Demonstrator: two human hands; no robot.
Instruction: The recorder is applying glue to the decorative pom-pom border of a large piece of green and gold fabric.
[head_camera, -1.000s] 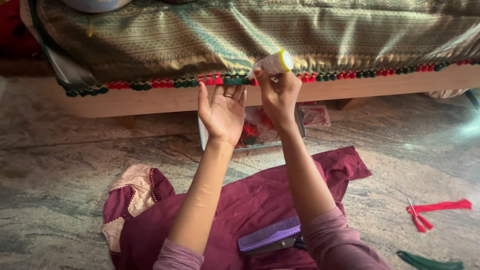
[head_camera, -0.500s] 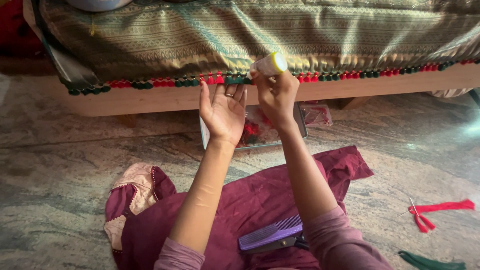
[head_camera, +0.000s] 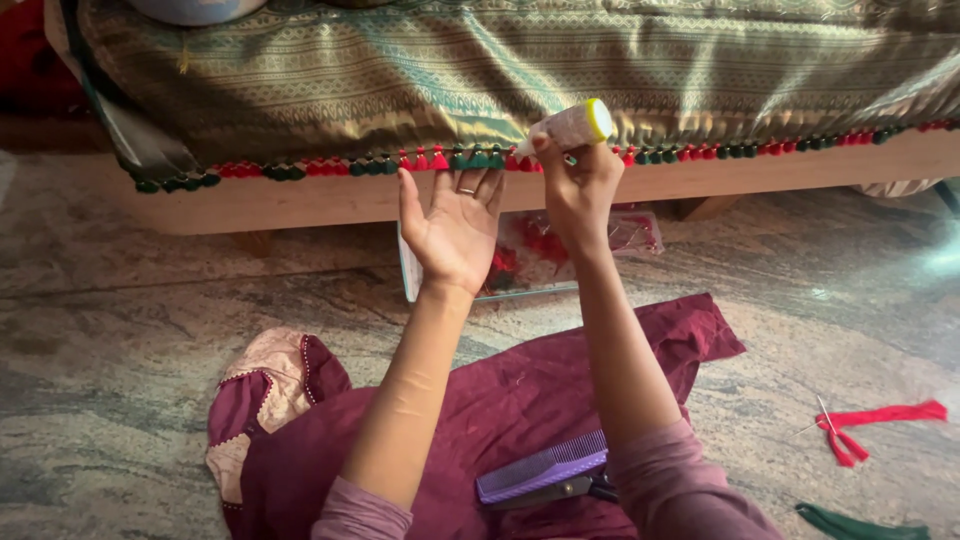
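Note:
My right hand (head_camera: 578, 188) grips a small white glue bottle (head_camera: 566, 128) with a yellow base, its nozzle pointing left at the row of red and green tassels (head_camera: 440, 160) along the edge of a green and gold patterned cloth (head_camera: 500, 70). My left hand (head_camera: 455, 225) is held palm up with spread fingers just under the tassels, to the left of the bottle; a ring shows on one finger. The cloth hangs over a low wooden bed frame (head_camera: 300, 200).
A maroon cloth (head_camera: 500, 400) covers my lap, with a purple comb (head_camera: 542, 470) lying on it. A clear plastic bag (head_camera: 540, 250) of red bits lies under the bed edge. Red thread strands (head_camera: 880, 420) and a green strip (head_camera: 860, 525) lie on the stone floor at right.
My right hand with the glue bottle has shifted slightly along the tassel edge; my left hand stays open beneath it.

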